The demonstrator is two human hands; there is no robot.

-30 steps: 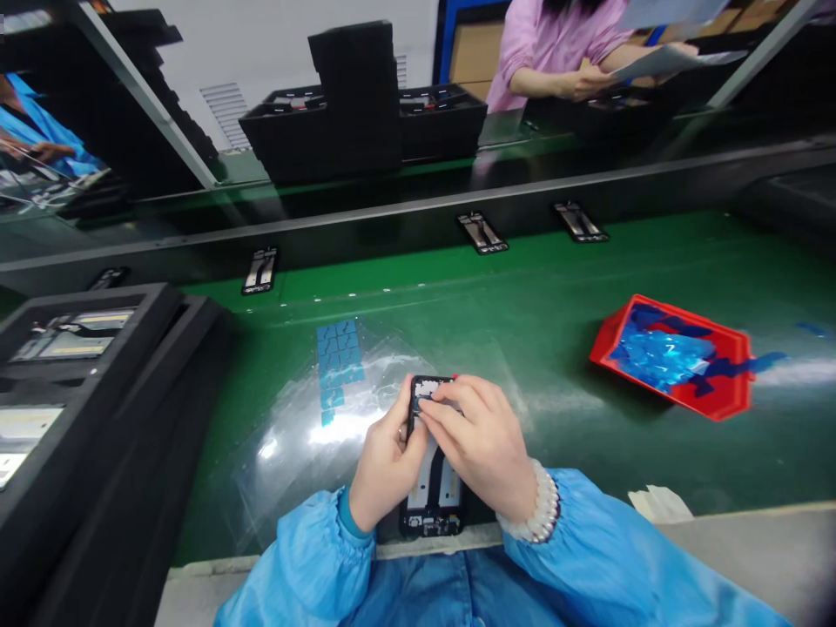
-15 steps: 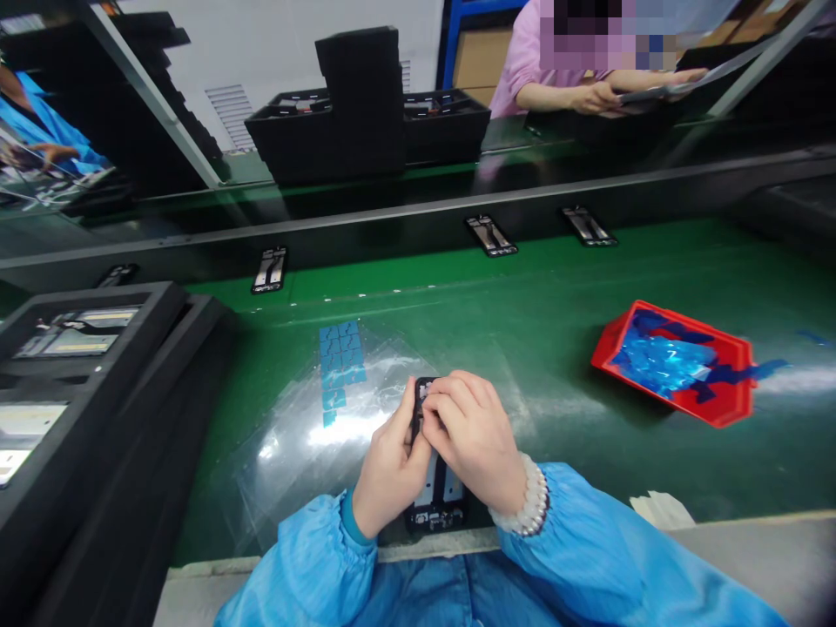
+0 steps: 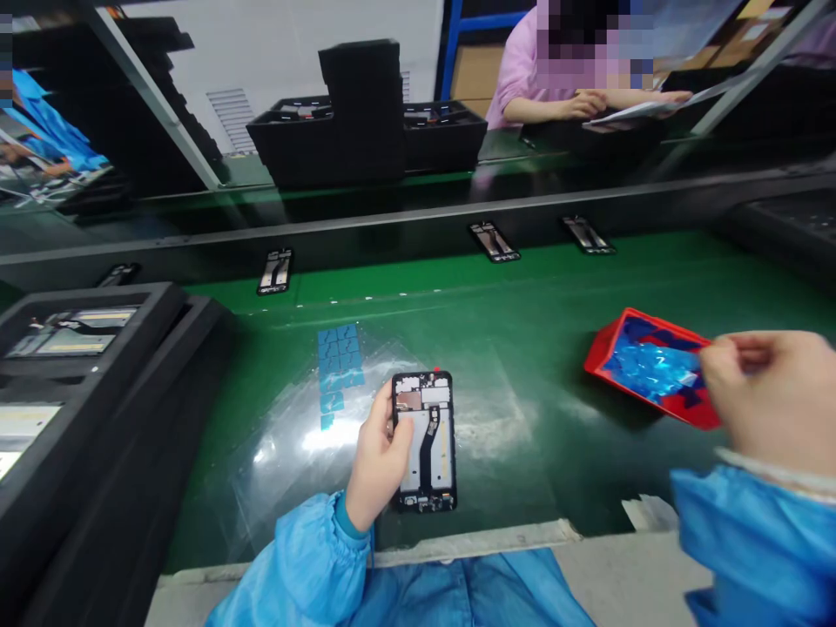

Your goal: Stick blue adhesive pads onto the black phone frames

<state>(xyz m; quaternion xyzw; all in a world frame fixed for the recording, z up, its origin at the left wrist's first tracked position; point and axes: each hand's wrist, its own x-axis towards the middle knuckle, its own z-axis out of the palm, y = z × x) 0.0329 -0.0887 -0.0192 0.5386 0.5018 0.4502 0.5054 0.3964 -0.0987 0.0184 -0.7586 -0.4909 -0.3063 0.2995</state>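
Observation:
My left hand (image 3: 380, 461) grips an opened phone (image 3: 426, 453) by its left edge, fingers behind it and thumb on its front. The phone's inside faces up, showing a silver plate, a black ribbon cable and small parts at both ends. Far to the right, my right hand (image 3: 764, 383) is over the right end of a red bin (image 3: 604, 348), its thumb and fingertips pinched together. Whatever the pinch may hold is too small or hidden to make out. Crumpled blue film (image 3: 657, 366) fills the bin. Left of the phone, blue stickers (image 3: 340, 357) lie on clear sheets (image 3: 287, 453).
Several opened phones lie along the green belt's back edge, one phone (image 3: 275, 271) at left and another phone (image 3: 495, 241) nearer the middle. Black foam trays (image 3: 150, 335) stand at left. Beyond the divider are stacked black trays (image 3: 360, 113) and a person in pink (image 3: 515, 83) holding papers.
My right hand has left the phone and swung right to the red bin. The left hand now holds the phone alone, slightly tilted, its upper end uncovered.

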